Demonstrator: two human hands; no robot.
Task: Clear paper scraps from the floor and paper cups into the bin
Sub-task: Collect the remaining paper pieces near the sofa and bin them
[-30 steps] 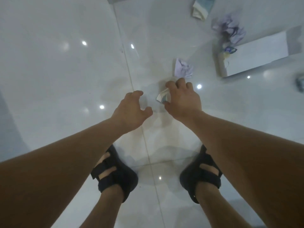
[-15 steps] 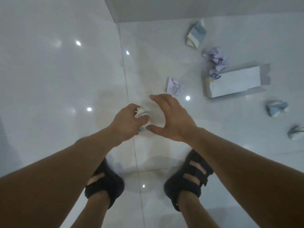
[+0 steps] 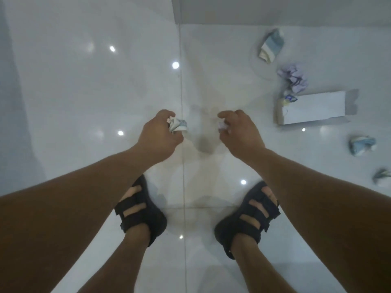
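Plainly, the biggest risk is a lost load: both hands are full and no bin is in view, so the carry may be long. The left hand (image 3: 157, 136), well to the left of the white box (image 3: 313, 109), has its fingers curled round a blue-and-white scrap (image 3: 178, 125) that sticks out past the knuckles. A loosened hold, or a reach for more paper, could drop it onto the glossy floor (image 3: 84, 102). The right hand (image 3: 241, 132), nearer the box on that same side, pinches a pale lilac scrap (image 3: 223, 125) between thumb and fingertips, most of it hidden. So slight a piece could slip out unnoticed. A lesser risk is litter left behind, since five pieces lie around the box, two of them far out. Smaller again, the shiny tiles may be slippery under the sandals (image 3: 140, 210).

The box is the only container visible. It lies on its side with a flap open at its right end, and its inside cannot be seen. Beyond its left end rests a lilac wad (image 3: 293, 78), and farther beyond that a crumpled blue-and-white piece (image 3: 271, 46), perhaps a crushed cup, though I cannot tell. Nearer the person than the box's right end lie a blue piece (image 3: 361, 144) and, farther off, a greyish-blue piece (image 3: 382, 178). A tiny blue-and-yellow scrap (image 3: 288, 99) touches the box's left end; whether it is inside I cannot tell.
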